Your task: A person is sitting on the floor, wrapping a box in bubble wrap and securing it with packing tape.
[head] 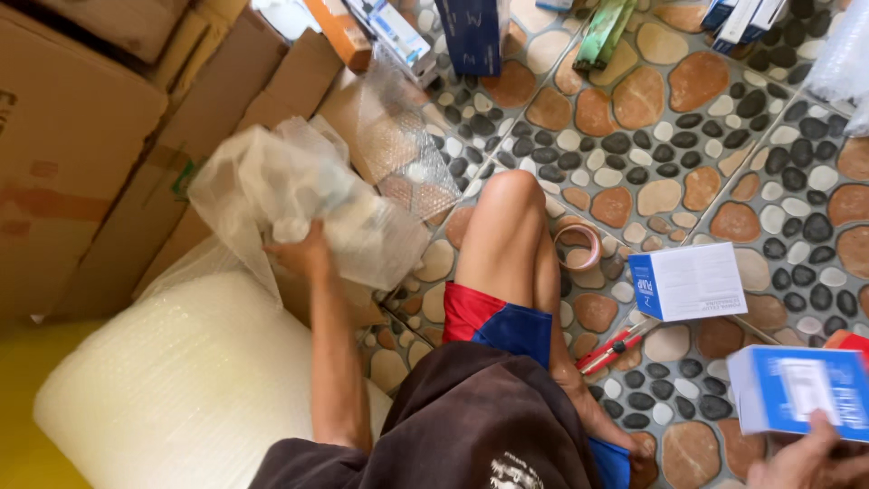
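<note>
While the person sits on the pebble-patterned floor (670,118) with one knee raised, the left hand (303,254) is lifted toward the floor's left edge and is clenched on a crumpled sheet of bubble wrap (299,195). The sheet is bunched and blurred; something pale seems to sit inside the folds, but what it is cannot be told. It hangs above the floor, in front of the flattened cardboard boxes (100,136) stacked along the left edge, and just above a large white roll of bubble wrap (181,380) lying at the near left corner.

Right hand (801,457) shows only partly at the near right corner. Its fingers touch the lower edge of a blue-and-white carton (797,389); whether they grasp it or merely rest against it cannot be told.

Other items noted on the floor:
- a second blue-and-white box (692,281) lies just beyond the first, near the right edge
- a roll of brown packing tape (579,246) sits just beside the raised knee
- a red utility knife (615,346) lies between the knee and the boxes
- a loose piece of bubble wrap (407,154) lies flat beyond the held sheet
- assorted small cartons (471,32) line the far edge
</note>
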